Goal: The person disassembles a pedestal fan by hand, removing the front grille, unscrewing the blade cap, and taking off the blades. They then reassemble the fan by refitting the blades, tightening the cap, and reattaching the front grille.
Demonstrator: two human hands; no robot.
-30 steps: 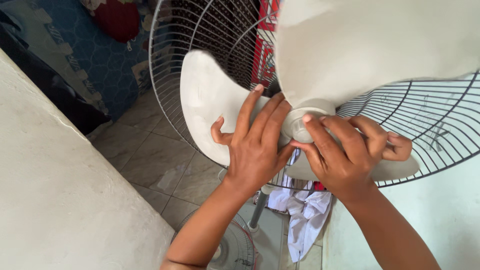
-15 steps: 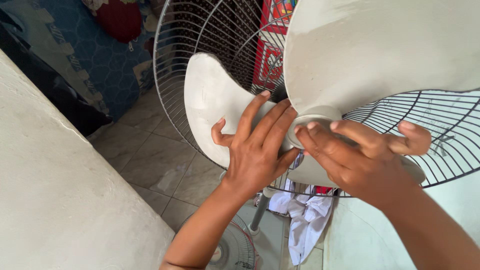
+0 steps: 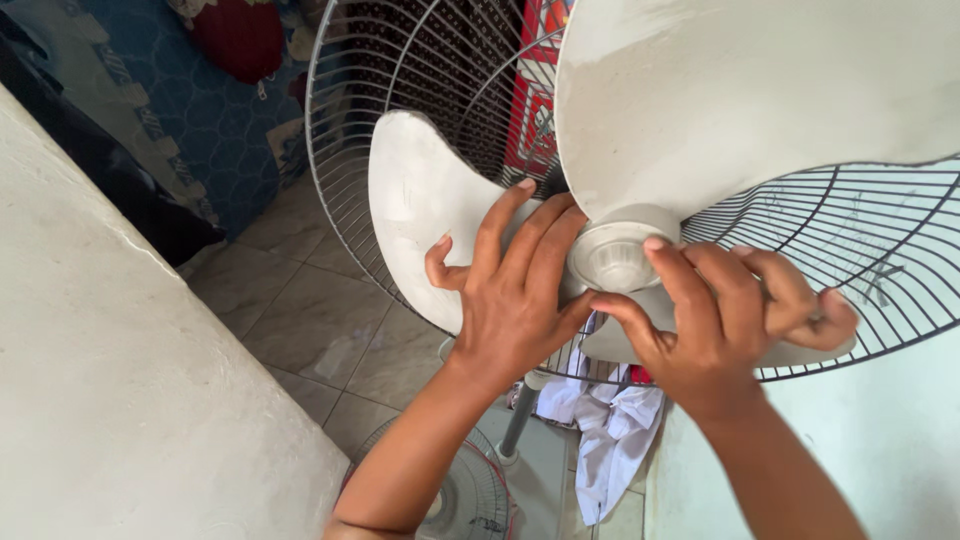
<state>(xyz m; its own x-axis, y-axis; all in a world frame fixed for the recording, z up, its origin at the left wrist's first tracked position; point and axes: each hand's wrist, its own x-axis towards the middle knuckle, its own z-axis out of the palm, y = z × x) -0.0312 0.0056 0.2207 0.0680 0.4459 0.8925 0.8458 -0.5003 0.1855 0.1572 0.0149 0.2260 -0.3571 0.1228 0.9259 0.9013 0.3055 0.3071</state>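
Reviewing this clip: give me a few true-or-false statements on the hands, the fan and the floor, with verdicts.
1. The left hand lies flat on a white fan blade. True.
2. The right hand grips the fan's stand pole. False: its fingers sit at the round hub cap in the middle of the blades.
3. The front grille is fitted over the blades. False: the blades are bare; only the rear wire guard stands behind them.
4. A white cloth lies on the tiled floor below the fan. True.
5. The blades are bright red. False: they are off-white and look dusty.
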